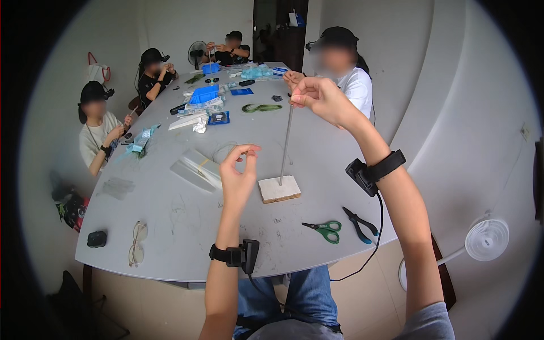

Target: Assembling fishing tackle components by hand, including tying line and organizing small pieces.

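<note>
A thin grey rod point(287, 141) rises, slightly tilted, from a small white-topped block point(280, 188) with a brown edge. My right hand point(323, 101) is raised at the rod's upper end, thumb and forefinger pinched there. Whether a smaller thing is between those fingertips is too fine to see. Lower down and to the left of the rod, my left hand point(239, 173) is held above the table with its fingers curled and the thumb and forefinger close together. What they hold, if anything, does not show. Green-handled scissors point(326, 231) and dark pliers point(361, 225) lie right of the block.
Clear plastic strips point(198, 169) lie beyond my left hand. Glasses point(137, 243) and a small black box point(97, 239) rest at the near left of the grey table point(175, 226). Green strands point(262, 107), blue trays point(204, 94) and packets stand farther off. Several people sit around.
</note>
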